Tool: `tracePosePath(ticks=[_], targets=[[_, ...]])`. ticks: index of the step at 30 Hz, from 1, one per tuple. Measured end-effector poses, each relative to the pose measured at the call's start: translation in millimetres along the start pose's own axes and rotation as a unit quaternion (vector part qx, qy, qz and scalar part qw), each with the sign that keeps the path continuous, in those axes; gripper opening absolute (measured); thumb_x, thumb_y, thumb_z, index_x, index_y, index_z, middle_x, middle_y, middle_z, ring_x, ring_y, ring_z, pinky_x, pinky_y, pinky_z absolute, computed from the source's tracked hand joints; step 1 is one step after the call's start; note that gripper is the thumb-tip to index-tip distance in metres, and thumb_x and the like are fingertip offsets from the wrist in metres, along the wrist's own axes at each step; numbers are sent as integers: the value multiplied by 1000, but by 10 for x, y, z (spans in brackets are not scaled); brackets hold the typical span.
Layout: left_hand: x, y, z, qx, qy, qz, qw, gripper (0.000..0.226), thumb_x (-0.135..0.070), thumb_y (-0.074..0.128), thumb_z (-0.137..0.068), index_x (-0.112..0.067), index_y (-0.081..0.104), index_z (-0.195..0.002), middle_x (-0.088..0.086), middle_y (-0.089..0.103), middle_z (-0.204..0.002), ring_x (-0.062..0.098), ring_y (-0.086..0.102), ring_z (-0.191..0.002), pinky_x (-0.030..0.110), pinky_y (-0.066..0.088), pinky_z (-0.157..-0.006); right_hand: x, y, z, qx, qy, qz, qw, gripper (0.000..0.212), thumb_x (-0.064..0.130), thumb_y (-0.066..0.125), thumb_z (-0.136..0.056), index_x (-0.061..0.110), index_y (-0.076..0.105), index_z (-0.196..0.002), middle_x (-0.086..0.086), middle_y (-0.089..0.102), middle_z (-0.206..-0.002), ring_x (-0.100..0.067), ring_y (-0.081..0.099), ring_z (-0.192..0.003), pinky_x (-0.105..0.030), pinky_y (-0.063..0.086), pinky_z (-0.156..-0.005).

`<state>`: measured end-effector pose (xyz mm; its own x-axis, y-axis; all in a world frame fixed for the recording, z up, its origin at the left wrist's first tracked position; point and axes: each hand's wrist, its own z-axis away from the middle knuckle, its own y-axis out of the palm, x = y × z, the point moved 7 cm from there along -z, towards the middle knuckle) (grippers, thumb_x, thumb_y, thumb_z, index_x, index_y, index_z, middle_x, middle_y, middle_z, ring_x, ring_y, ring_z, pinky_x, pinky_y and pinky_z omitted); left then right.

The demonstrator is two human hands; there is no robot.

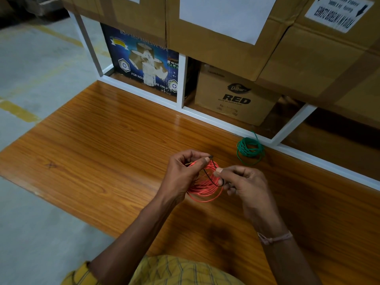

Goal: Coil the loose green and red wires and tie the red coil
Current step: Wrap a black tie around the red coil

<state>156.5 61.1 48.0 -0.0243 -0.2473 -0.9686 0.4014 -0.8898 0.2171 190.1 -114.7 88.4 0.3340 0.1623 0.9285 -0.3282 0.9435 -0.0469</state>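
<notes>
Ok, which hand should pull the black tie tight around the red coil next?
Probably the right hand: it pinches the black tie where it loops over the red coil. The left hand grips the coil and the tie's upper end, steadying it.

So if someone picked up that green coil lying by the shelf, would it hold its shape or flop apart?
The green wire coil would probably loosen: no tie is visible on it, and one end already sticks up. It looks thin and light, so it should lift easily. Lying flat on the wooden table, it seems unlikely to roll.
</notes>
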Motion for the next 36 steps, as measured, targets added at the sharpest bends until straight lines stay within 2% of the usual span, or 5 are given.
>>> tracePosePath(ticks=[19,22,28,33,36], targets=[[-40,27,43,19,25,-15,999,7,0,74,-96,1,79,-101,-9,73,-75,-7,58,-57,9,43,-57,-29,-24,-5,-11,-4,-20,1000,19,9,76,-90,-9,75,-87,-9,68,-68,-13,52,-60,-22,39,-53],[-72,26,56,29,43,-37,998,7,-6,78,-95,-11,82,-98,3,77,-86,8,69,-81,20,52,-73,-37,-22,-8,-15,-3,-23,1000,18,9,76,-91,-9,75,-86,-10,67,-68,-13,52,-61,-22,38,-54],[-46,10,49,35,49,-61,996,4,-16,80,-96,-15,82,-99,11,79,-98,35,74,-97,38,58,-85,-41,-36,12,-26,-6,-35,999,20,10,76,-91,-9,74,-87,-7,66,-67,-11,52,-59,-22,40,-54],[-15,21,63,31,43,-75,996,5,-21,80,-96,-18,82,-98,8,79,-97,34,73,-97,36,58,-81,-41,-55,-4,-38,1,-30,999,21,11,76,-90,-8,73,-84,-6,65,-64,-11,51,-57,-21,39,-52],[-19,34,62,25,43,-76,996,2,-21,80,-96,-19,82,-97,11,78,-95,24,72,-88,30,56,-74,-41,-53,4,-44,7,-31,999,16,8,76,-89,-5,75,-79,-5,61,-61,-10,49,-54,-21,37,-50]])
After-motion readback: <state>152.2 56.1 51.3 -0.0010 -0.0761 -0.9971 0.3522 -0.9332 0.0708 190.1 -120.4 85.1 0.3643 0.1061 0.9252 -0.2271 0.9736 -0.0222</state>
